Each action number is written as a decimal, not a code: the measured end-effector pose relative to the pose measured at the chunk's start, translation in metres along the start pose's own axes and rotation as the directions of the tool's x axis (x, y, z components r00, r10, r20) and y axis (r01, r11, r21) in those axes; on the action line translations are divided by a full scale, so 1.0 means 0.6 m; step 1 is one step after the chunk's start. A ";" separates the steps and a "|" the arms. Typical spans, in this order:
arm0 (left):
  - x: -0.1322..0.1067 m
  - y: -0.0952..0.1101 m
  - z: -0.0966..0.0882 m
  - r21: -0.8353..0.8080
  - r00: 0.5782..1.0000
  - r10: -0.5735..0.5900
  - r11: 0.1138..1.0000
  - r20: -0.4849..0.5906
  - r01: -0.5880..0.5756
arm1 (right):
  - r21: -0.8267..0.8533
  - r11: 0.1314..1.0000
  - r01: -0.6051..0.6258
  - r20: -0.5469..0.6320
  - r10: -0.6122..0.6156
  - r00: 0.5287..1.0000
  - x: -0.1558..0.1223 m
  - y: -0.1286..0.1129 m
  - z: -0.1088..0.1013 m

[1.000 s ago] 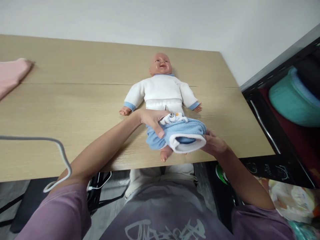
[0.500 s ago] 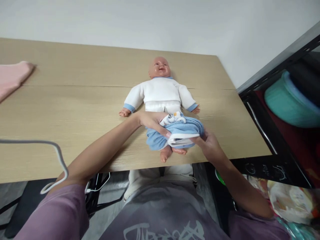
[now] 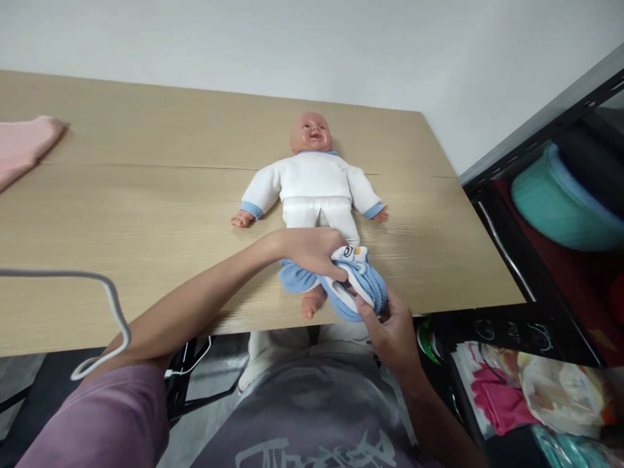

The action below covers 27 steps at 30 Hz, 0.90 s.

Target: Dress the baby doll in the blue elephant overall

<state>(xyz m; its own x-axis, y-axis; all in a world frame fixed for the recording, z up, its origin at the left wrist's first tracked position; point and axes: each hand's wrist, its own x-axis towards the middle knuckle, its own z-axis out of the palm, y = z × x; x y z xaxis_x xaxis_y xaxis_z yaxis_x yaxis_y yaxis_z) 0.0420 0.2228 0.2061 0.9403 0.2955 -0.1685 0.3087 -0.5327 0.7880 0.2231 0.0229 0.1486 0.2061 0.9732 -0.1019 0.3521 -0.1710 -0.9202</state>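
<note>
A baby doll point(image 3: 316, 175) lies on its back, head away from me, in a white top with blue cuffs and white bottoms. Light-blue terry baby pants point(image 3: 363, 286), with white trim and a small cartoon face, are bunched at its lower legs. One bare doll foot point(image 3: 312, 302) pokes out below the blue cloth; the other is hidden. My left hand point(image 3: 314, 250) lies across the doll's legs, thumb and fingers closed on the upper edge of the pants. My right hand point(image 3: 390, 325) pinches the gathered leg opening from the right, near the table's front edge.
The wooden table point(image 3: 146, 214) meets a white wall behind. A folded pink cloth point(image 3: 26, 146) lies far left, and a grey-white cable point(image 3: 114, 302) loops over the front left. At right, a black shelf holds a teal basin point(image 3: 565, 198), with packages and pink fabric point(image 3: 502, 400) below.
The bunched pants leg has come down toward me and tilted. My right hand moved down and left with it; one doll foot is now covered. My left hand shifted slightly right.
</note>
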 end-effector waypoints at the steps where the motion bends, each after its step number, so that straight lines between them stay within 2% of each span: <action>1: 0.002 -0.002 0.004 0.062 1.000 -0.023 0.998 0.008 0.023 | -0.038 0.999 0.004 -0.021 -0.005 1.000 -0.004 0.006 0.003; 4: 0.006 -0.005 0.017 0.191 0.994 -0.105 0.977 0.020 0.099 | -0.251 0.964 0.088 -0.113 -0.120 0.986 -0.008 0.021 0.004; 7: 0.009 -0.002 0.031 0.288 0.987 -0.161 0.945 -0.010 0.157 | -0.454 0.874 0.173 -0.200 -0.289 0.936 -0.007 0.028 0.000; 10: 0.011 0.002 0.040 0.346 0.984 -0.175 0.922 -0.032 0.175 | -0.489 0.847 0.207 -0.274 -0.375 0.886 -0.002 0.035 0.002; 14: 0.013 0.004 0.043 0.359 0.969 -0.244 0.901 -0.043 0.243 | -0.332 0.916 0.223 -0.300 -0.327 0.896 0.000 0.055 0.016; 19: 0.010 0.004 0.033 0.239 0.975 -0.220 0.948 0.018 0.209 | 0.019 0.996 0.089 -0.279 -0.080 0.957 0.001 0.069 0.027; 23: 0.008 0.001 0.019 0.035 0.985 -0.165 0.986 0.044 0.164 | 0.282 0.956 0.079 -0.240 -0.009 0.971 0.014 0.058 0.030; 27: 0.006 -0.009 0.009 -0.148 0.993 -0.107 0.983 0.038 0.112 | 0.407 0.907 0.106 -0.207 -0.021 0.978 0.022 0.056 0.038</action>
<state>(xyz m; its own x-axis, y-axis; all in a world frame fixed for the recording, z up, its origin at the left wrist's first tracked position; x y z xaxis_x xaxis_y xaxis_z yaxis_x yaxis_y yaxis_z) 0.0443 0.2223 0.1983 0.9065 0.3207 -0.2746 0.3874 -0.3731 0.8430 0.2169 0.0335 0.1074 0.3829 0.9238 -0.0022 -0.0307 0.0104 -0.9995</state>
